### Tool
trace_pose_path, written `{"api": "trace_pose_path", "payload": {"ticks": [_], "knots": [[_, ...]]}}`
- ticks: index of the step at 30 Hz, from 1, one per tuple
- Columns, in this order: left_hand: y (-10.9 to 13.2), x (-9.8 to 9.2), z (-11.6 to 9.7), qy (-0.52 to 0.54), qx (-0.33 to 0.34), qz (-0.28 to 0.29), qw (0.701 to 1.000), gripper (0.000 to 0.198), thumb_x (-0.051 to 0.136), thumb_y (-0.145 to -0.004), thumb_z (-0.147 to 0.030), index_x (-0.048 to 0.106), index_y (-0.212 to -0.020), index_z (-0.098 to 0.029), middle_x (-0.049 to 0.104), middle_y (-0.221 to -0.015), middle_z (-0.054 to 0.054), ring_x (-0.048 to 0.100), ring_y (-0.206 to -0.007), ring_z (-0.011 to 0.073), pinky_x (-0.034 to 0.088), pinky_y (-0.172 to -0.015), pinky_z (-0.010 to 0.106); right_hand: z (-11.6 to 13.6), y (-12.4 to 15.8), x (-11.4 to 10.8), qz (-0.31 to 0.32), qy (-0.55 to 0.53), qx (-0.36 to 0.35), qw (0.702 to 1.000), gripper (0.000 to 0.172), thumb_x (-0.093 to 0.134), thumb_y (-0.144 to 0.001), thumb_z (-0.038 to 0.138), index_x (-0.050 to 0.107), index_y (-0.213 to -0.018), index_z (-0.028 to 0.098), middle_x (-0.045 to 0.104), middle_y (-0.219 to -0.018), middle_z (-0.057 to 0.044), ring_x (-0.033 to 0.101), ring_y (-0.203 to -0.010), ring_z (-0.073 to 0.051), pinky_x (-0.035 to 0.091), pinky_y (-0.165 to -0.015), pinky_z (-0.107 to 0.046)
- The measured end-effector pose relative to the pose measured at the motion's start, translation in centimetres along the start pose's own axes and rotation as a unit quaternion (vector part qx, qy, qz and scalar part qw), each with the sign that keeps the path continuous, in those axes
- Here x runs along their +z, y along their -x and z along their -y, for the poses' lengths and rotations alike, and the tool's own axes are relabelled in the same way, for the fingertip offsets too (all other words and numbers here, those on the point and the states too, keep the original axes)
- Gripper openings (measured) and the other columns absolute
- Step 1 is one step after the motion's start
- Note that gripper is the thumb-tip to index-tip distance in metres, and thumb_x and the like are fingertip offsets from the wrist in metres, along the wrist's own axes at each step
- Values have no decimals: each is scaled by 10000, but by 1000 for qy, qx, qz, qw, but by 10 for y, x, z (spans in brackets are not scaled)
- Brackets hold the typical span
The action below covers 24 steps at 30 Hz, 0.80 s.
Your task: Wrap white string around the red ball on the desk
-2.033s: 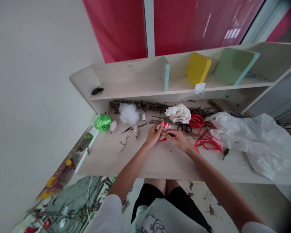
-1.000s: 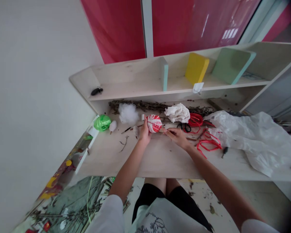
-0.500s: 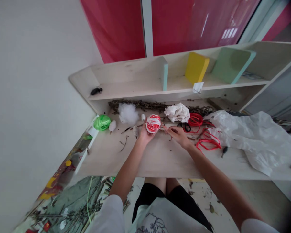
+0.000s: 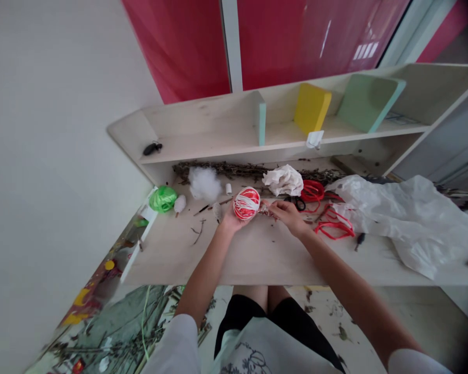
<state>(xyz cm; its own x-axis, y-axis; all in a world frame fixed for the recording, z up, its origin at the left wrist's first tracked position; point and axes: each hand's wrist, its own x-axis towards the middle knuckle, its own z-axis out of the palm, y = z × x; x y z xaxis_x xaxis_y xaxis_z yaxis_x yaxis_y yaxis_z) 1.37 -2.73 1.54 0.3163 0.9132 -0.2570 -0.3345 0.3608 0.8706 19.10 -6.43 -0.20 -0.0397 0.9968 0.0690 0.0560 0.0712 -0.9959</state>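
Observation:
A ball wrapped in red and white strands [image 4: 246,203] rests in my left hand [image 4: 231,220], whose fingers curl round its left side and underside. My right hand [image 4: 290,216] is just right of the ball, its thumb and fingers pinched together on a thin, twig-like piece [image 4: 264,208] that reaches toward the ball. Whether that piece is joined to the ball I cannot tell. Behind the hands lies a crumpled white paper [image 4: 284,180], with black-handled scissors [image 4: 295,202] close to my right fingers. A small white spool [image 4: 228,188] stands behind my left hand.
White fluff [image 4: 205,184] and a green ball [image 4: 163,199] lie to the left. Red cord [image 4: 335,228] and a large clear plastic bag [image 4: 405,218] spread over the right. Dry twigs [image 4: 226,169] line the back, under a shelf with a yellow divider [image 4: 312,108].
The ball has turned slightly in my left hand, showing its white strands differently. My right hand stays pinched close beside it. The whole view has shifted a little.

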Motion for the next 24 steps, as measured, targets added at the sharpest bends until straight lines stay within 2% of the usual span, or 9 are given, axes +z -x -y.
{"api": "trace_pose_path", "payload": {"ticks": [4, 7, 10, 14, 17, 20, 22, 24], "knots": [[-3, 7, 3, 16, -46, 50, 998, 555, 507, -812, -698, 699, -867, -181, 727, -964, 99, 656, -1022, 271, 547, -853, 402, -3, -1, -1, 12, -37, 26, 999, 570, 692, -594, 724, 507, -531, 188, 430, -501, 37, 364, -487, -82, 314, -484, -248], [-1, 7, 6, -29, -51, 91, 994, 522, 616, -739, -690, 706, -813, -182, 731, -902, 83, 664, -966, 256, 532, -840, 360, -4, -1, -1, 32, -62, 55, 996, 561, 710, -580, 700, 488, -511, 188, 409, -472, 48, 343, -472, -72, 292, -477, -241], [4, 3, 7, -109, -25, 132, 985, 525, 765, -612, -636, 725, -841, -165, 730, -858, 73, 667, -873, 231, 509, -791, 318, -2, -1, -2, 50, -89, 99, 990, 548, 740, -545, 683, 524, -540, 179, 434, -476, 45, 350, -468, -67, 270, -473, -237], [10, -2, 3, -230, 35, 121, 965, 506, 860, -525, -509, 736, -863, -154, 726, -839, 69, 637, -741, 182, 468, -677, 271, -1, -1, -4, 42, -111, 121, 985, 559, 773, -494, 678, 532, -566, 179, 450, -483, 46, 363, -469, -65, 273, -479, -241], [13, -1, -1, -307, 68, 128, 941, 534, 898, -489, -387, 730, -946, -167, 724, -941, 79, 643, -798, 193, 477, -706, 273, 0, -2, -6, 7, -115, 117, 986, 579, 791, -464, 677, 507, -551, 180, 426, -478, 61, 349, -465, -58, 269, -479, -238], [15, 1, -1, -353, 99, 119, 923, 559, 898, -500, -363, 710, -990, -170, 708, -1012, 90, 646, -891, 220, 488, -793, 301, 2, -3, -7, -26, -99, 81, 992, 571, 798, -478, 666, 509, -539, 177, 417, -472, 63, 350, -463, -58, 265, -476, -236], [16, 3, 2, -349, 123, 112, 922, 631, 903, -495, -349, 683, -1062, -182, 683, -1113, 110, 634, -999, 244, 482, -872, 327, 5, -2, -7, -38, -97, 57, 993, 574, 793, -488, 674, 500, -527, 183, 396, -454, 68, 332, -445, -57, 254, -463, -239], [16, 4, 5, -327, 143, 114, 927, 783, 916, -469, -318, 628, -1189, -208, 630, -1241, 132, 602, -1107, 260, 466, -935, 347, 9, -1, -8, -40, -105, 38, 993, 580, 786, -499, 685, 480, -519, 193, 367, -436, 75, 305, -421, -55, 240, -445, -241]]}}
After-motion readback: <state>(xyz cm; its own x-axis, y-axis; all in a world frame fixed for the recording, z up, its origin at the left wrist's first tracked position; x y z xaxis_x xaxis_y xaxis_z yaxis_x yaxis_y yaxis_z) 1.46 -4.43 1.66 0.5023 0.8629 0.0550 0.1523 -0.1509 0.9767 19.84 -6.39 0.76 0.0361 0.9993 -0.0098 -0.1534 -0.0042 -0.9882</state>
